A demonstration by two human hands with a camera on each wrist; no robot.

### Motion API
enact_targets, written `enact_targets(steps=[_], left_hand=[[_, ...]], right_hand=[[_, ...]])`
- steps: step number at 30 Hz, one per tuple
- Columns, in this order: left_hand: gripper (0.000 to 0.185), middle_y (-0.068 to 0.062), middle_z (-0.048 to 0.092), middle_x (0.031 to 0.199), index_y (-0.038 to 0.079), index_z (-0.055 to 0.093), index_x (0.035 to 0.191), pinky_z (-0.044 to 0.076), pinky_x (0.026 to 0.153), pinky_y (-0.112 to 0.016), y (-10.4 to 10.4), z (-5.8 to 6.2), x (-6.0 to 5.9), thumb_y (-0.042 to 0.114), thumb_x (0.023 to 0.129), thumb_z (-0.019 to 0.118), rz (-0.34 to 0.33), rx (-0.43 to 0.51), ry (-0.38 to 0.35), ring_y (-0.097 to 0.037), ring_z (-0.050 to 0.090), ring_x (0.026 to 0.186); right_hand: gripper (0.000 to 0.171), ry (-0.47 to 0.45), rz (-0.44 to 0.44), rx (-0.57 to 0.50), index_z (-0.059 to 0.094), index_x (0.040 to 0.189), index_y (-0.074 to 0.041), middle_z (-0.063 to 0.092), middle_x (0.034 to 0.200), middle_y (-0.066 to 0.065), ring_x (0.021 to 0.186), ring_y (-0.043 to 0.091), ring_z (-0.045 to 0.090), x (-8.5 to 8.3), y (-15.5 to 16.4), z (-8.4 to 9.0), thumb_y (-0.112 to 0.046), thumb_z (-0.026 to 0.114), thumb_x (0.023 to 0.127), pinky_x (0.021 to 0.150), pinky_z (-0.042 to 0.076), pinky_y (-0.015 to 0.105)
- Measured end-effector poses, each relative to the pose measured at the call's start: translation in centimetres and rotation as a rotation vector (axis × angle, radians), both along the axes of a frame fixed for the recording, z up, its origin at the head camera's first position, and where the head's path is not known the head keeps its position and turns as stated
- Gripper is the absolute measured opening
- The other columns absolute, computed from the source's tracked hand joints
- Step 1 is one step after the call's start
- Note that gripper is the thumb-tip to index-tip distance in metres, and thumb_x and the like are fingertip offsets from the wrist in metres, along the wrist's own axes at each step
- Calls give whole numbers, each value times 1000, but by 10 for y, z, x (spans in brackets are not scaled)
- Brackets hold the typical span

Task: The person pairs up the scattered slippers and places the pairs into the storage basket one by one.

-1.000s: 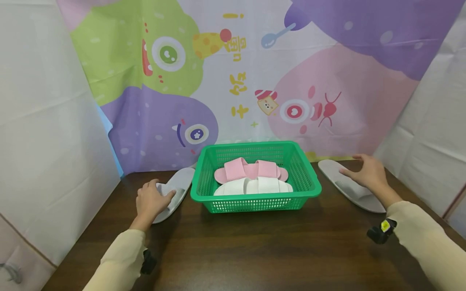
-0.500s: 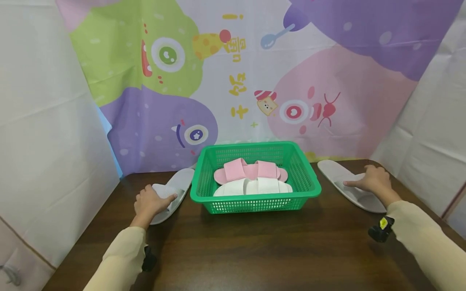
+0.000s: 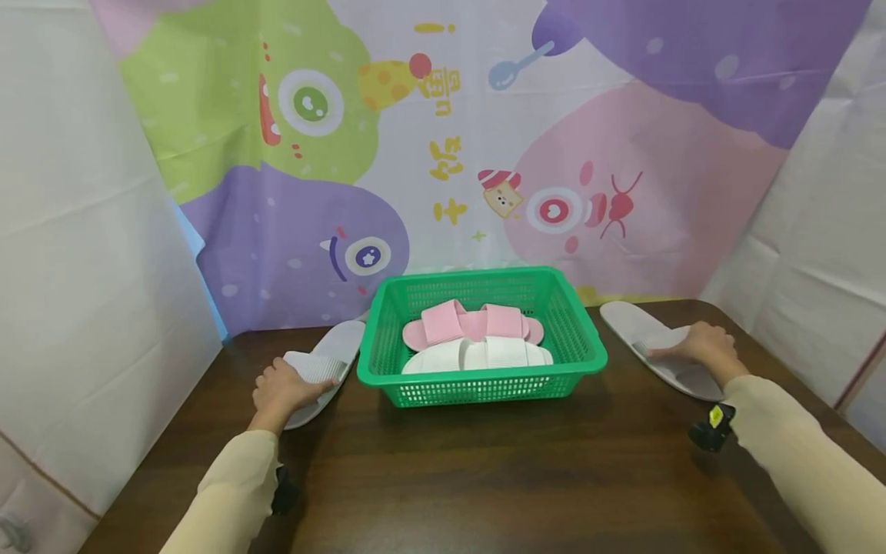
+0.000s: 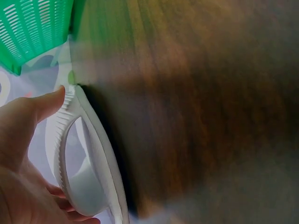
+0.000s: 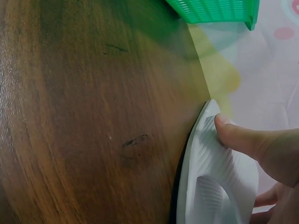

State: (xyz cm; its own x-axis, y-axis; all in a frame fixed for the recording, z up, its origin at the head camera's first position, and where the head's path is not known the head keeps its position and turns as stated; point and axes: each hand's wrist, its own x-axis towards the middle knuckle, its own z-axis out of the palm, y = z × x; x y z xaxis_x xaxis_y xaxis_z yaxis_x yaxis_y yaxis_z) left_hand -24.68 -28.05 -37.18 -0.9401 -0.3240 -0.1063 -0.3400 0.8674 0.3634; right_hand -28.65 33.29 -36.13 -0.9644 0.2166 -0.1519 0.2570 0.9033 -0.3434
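Note:
At the table's left side lies a light grey slide slipper [image 3: 342,338], its sole flat on the wood. My left hand [image 3: 280,394] spans its ribbed strap; in the left wrist view the thumb [image 4: 49,103] is on one side of the strap [image 4: 60,140] and the fingers curl at the other. A matching grey slipper [image 3: 623,319] is at the right. Across its strap sits my right hand [image 3: 707,350], thumb [image 5: 233,133] on the near side in the right wrist view, fingers on the far side and partly hidden.
Between the hands stands a green plastic basket [image 3: 484,388]. Inside are pink slippers [image 3: 443,323] at the back and white slippers [image 3: 508,354] in front. A cartoon-printed cloth [image 3: 450,154] hangs behind the brown table [image 3: 484,477].
My right hand has come down from above the right slipper onto its strap. The left hand has settled lower round the left strap. Basket and slippers stay in place.

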Motion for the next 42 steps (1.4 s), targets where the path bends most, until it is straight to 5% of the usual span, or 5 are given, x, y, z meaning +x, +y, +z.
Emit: enact_targets(steps=[27, 36, 42], left_hand=[[105, -42, 39, 126, -20, 25, 130, 38, 99, -58, 2, -8, -7, 57, 74, 71, 10, -61, 53, -54, 38, 118], [101, -37, 49, 118, -17, 37, 124, 44, 91, -56, -2, -11, -9, 57, 68, 75, 43, -81, 134, -50, 46, 112], [100, -38, 47, 120, -18, 34, 125, 43, 92, -57, -2, -8, -9, 56, 70, 73, 31, -73, 101, -51, 44, 113]], right_hand=[[120, -64, -92, -28, 26, 128, 28, 34, 117, 46, 106, 54, 37, -3, -9, -2, -56, 81, 63, 85, 43, 59], [120, -48, -95, -11, 26, 129, 29, 35, 121, 48, 107, 55, 39, -1, -8, -2, -56, 81, 63, 85, 44, 57], [122, -41, -92, -14, 26, 129, 28, 34, 122, 48, 109, 55, 40, 0, -5, -2, -57, 81, 62, 86, 45, 58]])
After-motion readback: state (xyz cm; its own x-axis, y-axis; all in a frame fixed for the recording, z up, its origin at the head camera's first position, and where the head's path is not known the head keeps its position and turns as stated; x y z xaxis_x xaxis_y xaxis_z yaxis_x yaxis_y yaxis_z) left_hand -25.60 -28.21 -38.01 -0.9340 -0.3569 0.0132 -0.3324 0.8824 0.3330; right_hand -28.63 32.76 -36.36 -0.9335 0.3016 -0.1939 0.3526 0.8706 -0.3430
